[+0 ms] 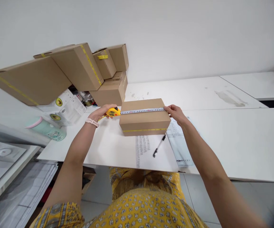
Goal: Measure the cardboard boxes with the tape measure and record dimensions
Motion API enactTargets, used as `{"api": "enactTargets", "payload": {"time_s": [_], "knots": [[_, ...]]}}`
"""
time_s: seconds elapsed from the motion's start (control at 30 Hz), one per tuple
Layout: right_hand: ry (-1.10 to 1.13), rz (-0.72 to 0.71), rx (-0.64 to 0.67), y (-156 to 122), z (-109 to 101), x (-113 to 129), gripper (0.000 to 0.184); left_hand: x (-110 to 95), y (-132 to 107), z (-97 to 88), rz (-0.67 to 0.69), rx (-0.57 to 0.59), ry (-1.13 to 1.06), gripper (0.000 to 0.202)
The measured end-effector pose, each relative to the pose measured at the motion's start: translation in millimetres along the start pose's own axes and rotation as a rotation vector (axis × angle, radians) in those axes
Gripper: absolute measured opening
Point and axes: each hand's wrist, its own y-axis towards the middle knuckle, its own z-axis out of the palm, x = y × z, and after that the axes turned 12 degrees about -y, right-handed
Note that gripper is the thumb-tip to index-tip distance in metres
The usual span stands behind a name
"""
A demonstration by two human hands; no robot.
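A closed brown cardboard box (143, 118) with a yellow tape strip along its front side lies on the white table. My left hand (105, 111), a pink band at its wrist, grips the yellow case of a tape measure (113, 112) at the box's left end. The white blade (141, 110) stretches across the top of the box to the right. At the far edge, my right hand (173, 113) pinches the blade's end against the box's right side; some of its fingers are hidden behind the corner.
Several larger cardboard boxes (79, 68) are stacked at the back left. A mint-green bottle (46, 128) lies tilted near a white avocado-print carton (66, 109). In front of the box are a printed sheet (143, 147), a black pen (159, 145) and a bluish document (181, 142) on the white table (234, 136).
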Motion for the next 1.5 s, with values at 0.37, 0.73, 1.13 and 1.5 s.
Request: {"api": "enactTargets", "payload": {"time_s": [0.37,0.73,1.13,1.5], "knots": [[-0.151,-0.082,-0.102,2.2,-14.6,11.4,0.026,-27.4,-40.6,5.5,0.069,0.015,0.097,0.049],[-0.236,-0.360,0.161,27.1,18.2,76.5,0.026,54.1,-157.8,202.3,-0.119,0.574,-0.814,0.059],[-0.483,-0.330,0.115,77.2,58.6,69.5,0.023,35.1,-116.0,226.8,-0.117,0.351,-1.013,0.059],[-0.534,-0.312,0.098,92.4,66.2,62.3,0.023,34.9,-125.0,241.1,-0.101,0.314,-0.979,0.053]]}}
